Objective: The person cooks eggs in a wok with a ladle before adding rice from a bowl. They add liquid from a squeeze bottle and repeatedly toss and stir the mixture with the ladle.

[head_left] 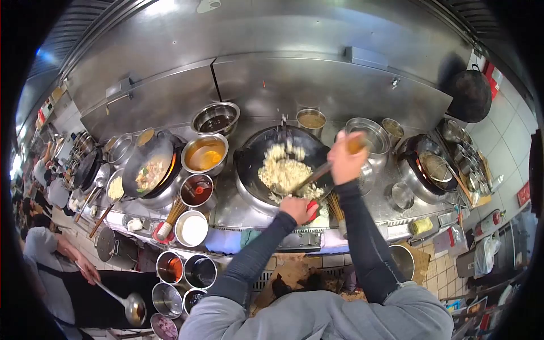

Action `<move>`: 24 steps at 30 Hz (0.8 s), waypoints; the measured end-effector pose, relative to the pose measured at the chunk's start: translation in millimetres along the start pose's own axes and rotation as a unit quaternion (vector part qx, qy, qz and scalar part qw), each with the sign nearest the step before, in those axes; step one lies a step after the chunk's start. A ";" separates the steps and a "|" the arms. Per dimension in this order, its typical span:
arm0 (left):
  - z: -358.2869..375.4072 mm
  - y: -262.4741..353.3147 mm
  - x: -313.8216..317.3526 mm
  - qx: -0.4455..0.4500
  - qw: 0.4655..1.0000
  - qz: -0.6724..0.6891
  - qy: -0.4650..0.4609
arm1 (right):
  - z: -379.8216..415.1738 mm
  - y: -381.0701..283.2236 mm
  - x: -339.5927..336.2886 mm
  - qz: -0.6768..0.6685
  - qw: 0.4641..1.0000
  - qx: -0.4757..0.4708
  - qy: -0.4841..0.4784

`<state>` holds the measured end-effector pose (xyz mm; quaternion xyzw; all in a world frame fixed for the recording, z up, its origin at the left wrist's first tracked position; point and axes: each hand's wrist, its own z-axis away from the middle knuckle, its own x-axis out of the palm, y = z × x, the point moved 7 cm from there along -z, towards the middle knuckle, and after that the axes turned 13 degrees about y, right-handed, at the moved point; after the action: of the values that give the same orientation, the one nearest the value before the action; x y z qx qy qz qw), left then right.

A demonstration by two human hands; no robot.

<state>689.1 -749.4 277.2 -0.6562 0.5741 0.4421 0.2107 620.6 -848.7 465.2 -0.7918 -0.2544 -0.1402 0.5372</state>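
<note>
A large black wok (250,161) sits on the burner in front of me, with pale yellow food like fried rice (285,173) in it. Some of the food is in the air above the wok, blurred. My left hand (297,210) is closed at the wok's near edge, where its handle would be, with something red (311,210) showing beside the fingers. My right hand (347,161) is wrapped round a long-handled wok tool (315,176) with a wooden end. The tool slants down into the food, which hides its head.
To the left stand steel bowls of dark sauce (216,120) and amber liquid (204,154), a pot of white powder or liquid (191,228) and another wok with food (148,164). A bamboo brush (173,218) leans nearby. At right is a wok with a strainer (435,167). A co-worker's hand holds a ladle (135,309).
</note>
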 end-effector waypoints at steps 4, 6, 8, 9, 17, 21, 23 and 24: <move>90.6 12.3 46.1 -0.060 0.993 0.020 -0.102 | 17.7 47.4 -40.1 -0.049 0.996 -0.070 0.000; 105.5 41.7 -1.0 -0.018 0.993 0.068 -0.091 | 19.3 9.3 -37.8 -0.043 0.997 -0.001 -0.066; 63.2 54.0 -54.2 0.046 0.996 0.076 0.010 | 15.2 -40.0 -29.4 -0.013 0.997 0.047 -0.061; 30.7 49.4 -81.7 0.005 0.995 0.071 -0.065 | 11.6 -61.2 -22.3 -0.031 0.997 0.024 -0.060; 63.5 3.3 40.5 -0.076 0.990 0.006 -0.115 | 23.1 67.9 -69.3 0.133 0.989 -0.057 -0.013; 51.3 22.7 -20.5 -0.009 0.996 0.034 -0.077 | 103.1 30.0 -120.9 0.045 0.922 0.354 -0.153; 27.1 -12.7 -3.7 -0.007 0.997 0.062 -0.035 | 147.7 19.6 -123.1 -0.053 0.750 0.648 -0.122; 19.5 -25.6 7.6 0.001 0.998 0.057 -0.033 | 147.4 41.4 -128.6 -0.053 0.751 0.647 -0.119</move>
<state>706.1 -732.0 254.9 -0.6073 0.6039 0.4739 0.2047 529.0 -757.3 312.7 -0.2504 -0.3879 0.1247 0.8782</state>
